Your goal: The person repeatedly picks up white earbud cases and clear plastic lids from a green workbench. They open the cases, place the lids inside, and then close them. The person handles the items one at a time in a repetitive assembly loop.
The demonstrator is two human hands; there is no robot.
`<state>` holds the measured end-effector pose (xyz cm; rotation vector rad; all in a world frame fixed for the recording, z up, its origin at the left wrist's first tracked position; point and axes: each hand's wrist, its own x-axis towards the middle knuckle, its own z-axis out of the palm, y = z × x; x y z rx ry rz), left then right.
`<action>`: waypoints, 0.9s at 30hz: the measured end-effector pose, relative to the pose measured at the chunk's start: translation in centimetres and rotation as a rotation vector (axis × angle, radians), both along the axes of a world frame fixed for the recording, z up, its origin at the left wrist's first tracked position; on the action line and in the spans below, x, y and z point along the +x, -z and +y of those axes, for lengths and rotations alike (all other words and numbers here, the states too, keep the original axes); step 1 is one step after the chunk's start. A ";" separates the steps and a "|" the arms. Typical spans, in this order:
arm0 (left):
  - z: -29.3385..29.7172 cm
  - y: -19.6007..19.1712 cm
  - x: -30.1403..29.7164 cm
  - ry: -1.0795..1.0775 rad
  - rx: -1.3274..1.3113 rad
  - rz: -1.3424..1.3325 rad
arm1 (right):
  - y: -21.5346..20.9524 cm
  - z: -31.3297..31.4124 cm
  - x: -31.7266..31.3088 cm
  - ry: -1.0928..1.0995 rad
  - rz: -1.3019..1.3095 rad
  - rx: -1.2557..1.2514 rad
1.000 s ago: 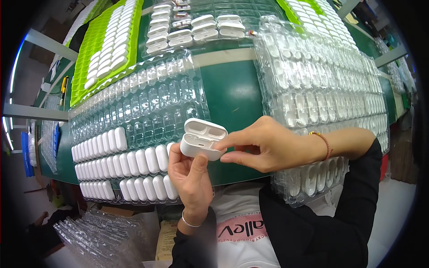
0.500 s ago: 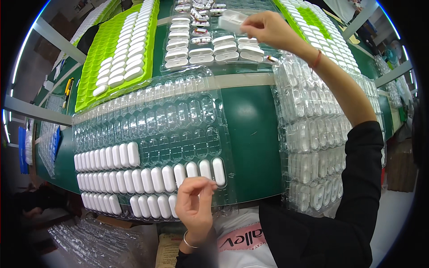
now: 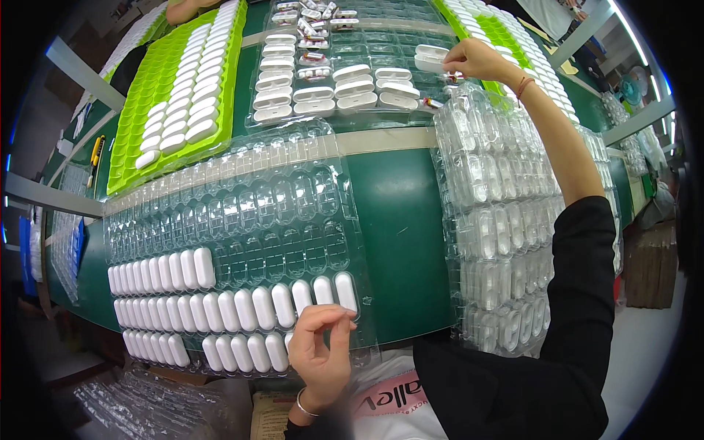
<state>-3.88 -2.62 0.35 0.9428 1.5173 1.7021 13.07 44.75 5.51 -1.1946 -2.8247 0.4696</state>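
My right hand reaches to the far right of a clear tray and pinches the edge of an open white oblong case. A small packet with a red tip lies beside those fingertips. My left hand hovers over the near right part of a clear blister tray, thumb and fingertips pressed together. Anything between them is too small or hidden to make out. The closest things to it are closed white oblong cases standing in rows in that tray.
Green trays with white cases stand at the far left and far right. Stacked clear blister trays line the right side of the green table. Another person's arm shows at the upper left. Clear plastic sheets lie below left.
My right hand has moved right and lower with the white case, now seen open at the tray's far right. My left hand keeps its pinch. Another person's arm has appeared at upper left.
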 end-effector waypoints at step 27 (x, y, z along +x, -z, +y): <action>0.7 -1.6 -14.6 -0.442 -0.555 1.335 | -1.8 -1.8 9.5 -0.084 0.439 0.075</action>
